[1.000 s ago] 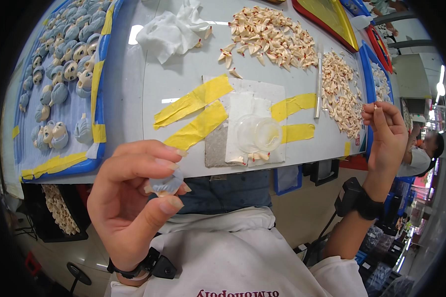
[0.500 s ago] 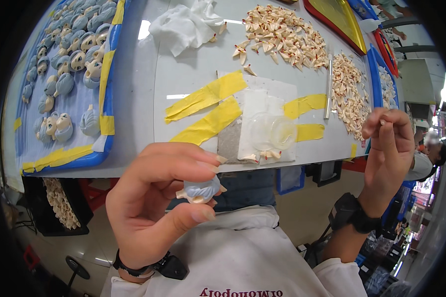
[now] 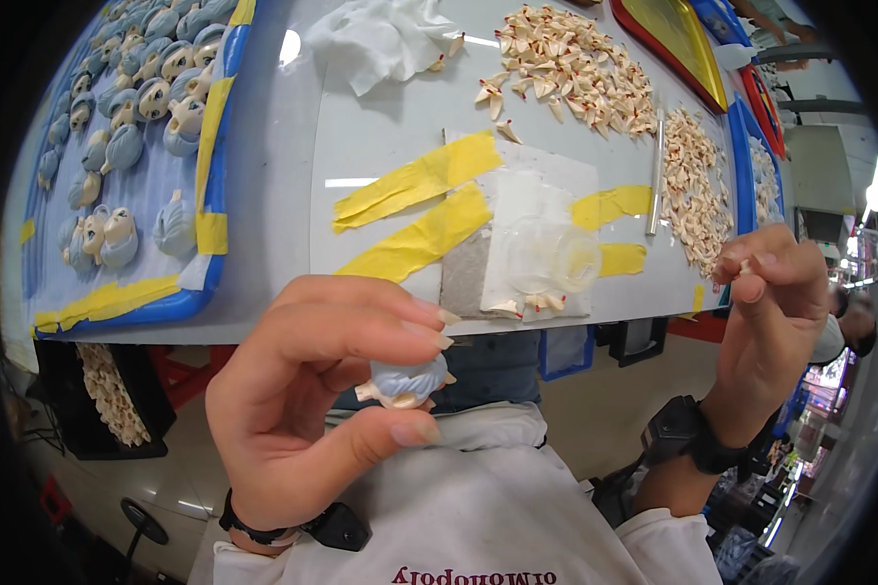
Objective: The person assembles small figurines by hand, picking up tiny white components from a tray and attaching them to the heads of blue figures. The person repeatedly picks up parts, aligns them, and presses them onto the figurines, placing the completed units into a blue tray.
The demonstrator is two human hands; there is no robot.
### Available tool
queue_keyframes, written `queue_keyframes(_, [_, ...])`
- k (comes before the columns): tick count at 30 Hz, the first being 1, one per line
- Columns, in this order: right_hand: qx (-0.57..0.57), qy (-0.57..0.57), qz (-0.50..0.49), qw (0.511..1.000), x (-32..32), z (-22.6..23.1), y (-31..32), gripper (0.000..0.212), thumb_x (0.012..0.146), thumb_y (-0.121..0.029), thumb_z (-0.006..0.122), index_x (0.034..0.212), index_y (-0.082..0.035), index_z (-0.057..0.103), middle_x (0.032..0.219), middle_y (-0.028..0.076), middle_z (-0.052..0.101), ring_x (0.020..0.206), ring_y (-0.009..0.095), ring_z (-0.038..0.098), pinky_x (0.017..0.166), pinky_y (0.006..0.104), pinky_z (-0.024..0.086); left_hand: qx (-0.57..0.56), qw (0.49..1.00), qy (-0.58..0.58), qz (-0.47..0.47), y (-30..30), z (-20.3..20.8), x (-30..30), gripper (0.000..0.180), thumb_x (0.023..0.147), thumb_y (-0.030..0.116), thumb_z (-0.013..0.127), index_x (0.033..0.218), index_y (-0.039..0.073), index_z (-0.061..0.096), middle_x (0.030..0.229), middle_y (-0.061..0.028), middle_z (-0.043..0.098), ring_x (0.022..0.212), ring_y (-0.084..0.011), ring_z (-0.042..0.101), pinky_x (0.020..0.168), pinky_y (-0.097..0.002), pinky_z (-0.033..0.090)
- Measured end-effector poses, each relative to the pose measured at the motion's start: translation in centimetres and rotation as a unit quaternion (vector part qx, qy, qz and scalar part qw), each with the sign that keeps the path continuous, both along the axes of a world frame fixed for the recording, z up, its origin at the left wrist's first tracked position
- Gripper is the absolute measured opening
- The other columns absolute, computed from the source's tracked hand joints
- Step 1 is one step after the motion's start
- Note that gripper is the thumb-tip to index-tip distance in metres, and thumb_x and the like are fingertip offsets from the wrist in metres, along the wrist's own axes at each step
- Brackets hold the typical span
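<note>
Between the thumb and fingers of my left hand point(image 3: 307, 390) is a small doll head point(image 3: 407, 382) with pale blue hair, held sideways in front of my chest. My right hand point(image 3: 776, 292) is raised at the table's right edge, thumb and forefinger pinched on a tiny pale piece point(image 3: 745, 268); its shape is too small to make out. Ahead of my left hand, a clear round cup point(image 3: 566, 261) stands on a white pad held by yellow tape point(image 3: 415, 234). A few cream pointed pieces with red tips point(image 3: 546, 303) lie by the cup.
A blue tray point(image 3: 180, 304) of similar doll heads fills the left side. Heaps of cream pointed pieces point(image 3: 576, 73) and smaller ones point(image 3: 695, 195) lie to the right, with a clear rod point(image 3: 656, 175) between them. A white cloth point(image 3: 376, 44) lies at the back.
My right hand has dropped slightly, still pinching the tiny piece. The doll head has turned a little in my left fingers. The table has shifted slightly in view.
</note>
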State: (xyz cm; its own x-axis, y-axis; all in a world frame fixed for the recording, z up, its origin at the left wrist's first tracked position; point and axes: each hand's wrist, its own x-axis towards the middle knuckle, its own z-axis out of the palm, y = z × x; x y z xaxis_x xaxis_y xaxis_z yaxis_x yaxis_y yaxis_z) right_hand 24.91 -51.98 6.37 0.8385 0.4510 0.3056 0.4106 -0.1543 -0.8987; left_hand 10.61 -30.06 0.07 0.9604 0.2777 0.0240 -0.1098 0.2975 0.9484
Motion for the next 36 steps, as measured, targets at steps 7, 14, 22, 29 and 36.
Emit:
queue_keyframes(7, [-0.032,-0.018,-0.042,0.998,-0.9,0.0,1.8,0.015,0.069,0.006,0.066,0.079,0.002,0.056,0.076,0.013,0.061,0.069,0.018,0.059,0.064,0.0266,0.048,0.001,1.0,-0.015,0.001,0.4,-0.4,-0.2,0.036,0.07,0.013,0.072,0.095,0.0,0.049,0.098,-0.0165,0.05,0.066,-0.0157,0.059,0.056,-0.0203,0.047])
queue_keyframes(14, [-0.134,-0.108,-0.085,0.981,-0.6,-0.2,2.3,0.015,0.071,0.004,0.066,0.083,0.003,0.058,0.076,0.01,0.061,0.07,0.014,0.058,0.069,0.022,0.045,-0.012,1.0,-0.025,0.002,0.8,-0.7,-0.2,0.036,0.069,0.012,0.071,0.095,0.0,0.05,0.098,-0.0168,0.05,0.066,-0.0157,0.059,0.055,-0.0199,0.047])
queue_keyframes(22, [-0.09,-0.073,-0.072,0.991,-1.2,0.4,3.8,0.012,0.078,-0.003,0.062,0.087,0.002,0.056,0.082,0.011,0.057,0.073,0.015,0.055,0.068,0.0251,0.045,-0.008,0.999,-0.034,-0.007,1.1,-0.8,-0.2,0.037,0.069,0.012,0.072,0.097,0.0,0.05,0.099,-0.0178,0.05,0.068,-0.0164,0.059,0.056,-0.0204,0.048])
queue_keyframes(29, [-0.245,-0.097,0.049,0.963,-1.0,0.3,5.3,0.015,0.065,0.012,0.057,0.075,0.002,0.055,0.084,0.008,0.05,0.079,0.015,0.047,0.073,0.024,0.037,0.008,0.999,-0.038,-0.038,1.4,-1.1,-0.2,0.039,0.069,0.015,0.073,0.097,0.0,0.052,0.099,-0.0193,0.052,0.07,-0.0182,0.06,0.055,-0.0218,0.049])
queue_keyframes(36, [-0.305,-0.134,0.057,0.941,-1.0,0.5,6.3,0.016,0.057,0.011,0.06,0.069,0.0,0.056,0.076,0.006,0.047,0.072,0.016,0.046,0.067,0.0239,0.035,0.02,0.997,-0.025,-0.076,1.6,-0.8,-0.2,0.037,0.067,0.007,0.073,0.097,-0.001,0.053,0.098,-0.0193,0.051,0.07,-0.0204,0.061,0.055,-0.0232,0.051])
